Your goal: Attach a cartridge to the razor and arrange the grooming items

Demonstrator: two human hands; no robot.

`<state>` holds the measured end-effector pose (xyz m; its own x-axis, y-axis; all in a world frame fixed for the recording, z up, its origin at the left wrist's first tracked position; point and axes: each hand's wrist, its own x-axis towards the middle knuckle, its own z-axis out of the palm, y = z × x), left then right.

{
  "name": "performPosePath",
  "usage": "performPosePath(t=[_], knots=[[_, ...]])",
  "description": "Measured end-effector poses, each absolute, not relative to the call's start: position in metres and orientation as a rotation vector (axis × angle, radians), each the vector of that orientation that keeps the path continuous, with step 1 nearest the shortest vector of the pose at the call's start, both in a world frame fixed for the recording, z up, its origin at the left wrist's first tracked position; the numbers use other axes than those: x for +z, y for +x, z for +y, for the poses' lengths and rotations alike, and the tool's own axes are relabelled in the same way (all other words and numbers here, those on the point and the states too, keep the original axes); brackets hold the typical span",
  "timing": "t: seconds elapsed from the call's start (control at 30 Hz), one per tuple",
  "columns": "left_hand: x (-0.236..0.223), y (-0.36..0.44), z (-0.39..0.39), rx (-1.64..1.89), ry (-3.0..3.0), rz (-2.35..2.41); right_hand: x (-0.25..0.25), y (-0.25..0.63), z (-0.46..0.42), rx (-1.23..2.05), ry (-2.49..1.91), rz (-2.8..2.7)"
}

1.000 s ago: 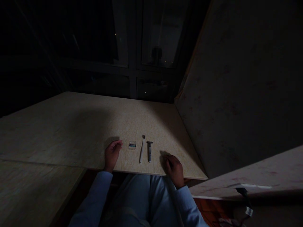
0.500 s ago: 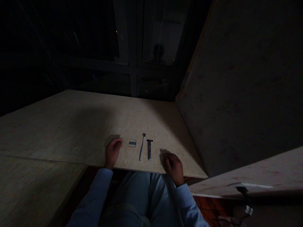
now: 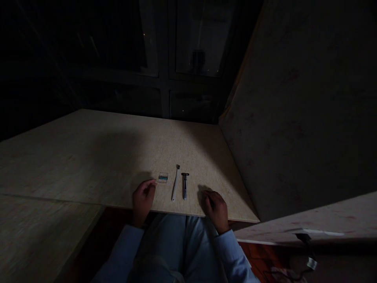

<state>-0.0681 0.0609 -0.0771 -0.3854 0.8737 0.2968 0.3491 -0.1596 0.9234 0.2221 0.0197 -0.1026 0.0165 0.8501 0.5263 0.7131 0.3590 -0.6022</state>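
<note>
On the table near its front edge lie three things in a row. A small clear case (image 3: 163,178) holding a blue-and-dark razor cartridge is on the left. Beside it, a white toothbrush (image 3: 175,184) with a dark head lies at a slight slant. To its right is a dark razor (image 3: 185,186), its head pointing away from me. My left hand (image 3: 144,198) is just left of the case, fingers loosely bent and nothing visible in them; whether a fingertip touches the case I cannot tell. Loosely curled, my right hand (image 3: 216,208) rests at the table edge, right of the razor, with no object showing.
The pale table (image 3: 123,149) reaches back to dark windows (image 3: 165,78). A patterned wall (image 3: 294,129) bounds it on the right. A lower-right cable (image 3: 308,251) hangs near the floor. My legs (image 3: 176,243) are under the front edge.
My left hand has moved slightly right, its fingertips nearer the clear case. The right hand keeps its place, and the view has shifted a little.
</note>
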Motion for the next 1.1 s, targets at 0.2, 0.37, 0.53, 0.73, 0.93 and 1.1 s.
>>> performPosePath(t=[0.2,0.37,0.53,0.73,0.93,1.1], knots=[[-0.054,-0.001,0.053,1.089,1.860,1.561,-0.102,0.222,0.020,0.172,-1.414,-1.736],[-0.039,0.038,0.070,0.533,2.086,1.746,-0.101,0.221,0.019,0.194,-1.415,-1.732],[-0.031,0.051,0.077,0.293,2.060,1.906,-0.100,0.220,0.018,0.198,-1.402,-1.730],[-0.026,0.045,0.069,0.499,1.882,1.800,-0.097,0.220,0.017,0.189,-1.405,-1.744],[-0.034,0.037,0.049,1.015,1.162,1.193,-0.094,0.218,0.017,0.243,-1.402,-1.664],[-0.050,0.039,0.039,0.998,0.667,0.804,-0.095,0.219,0.019,0.326,-1.415,-1.566]])
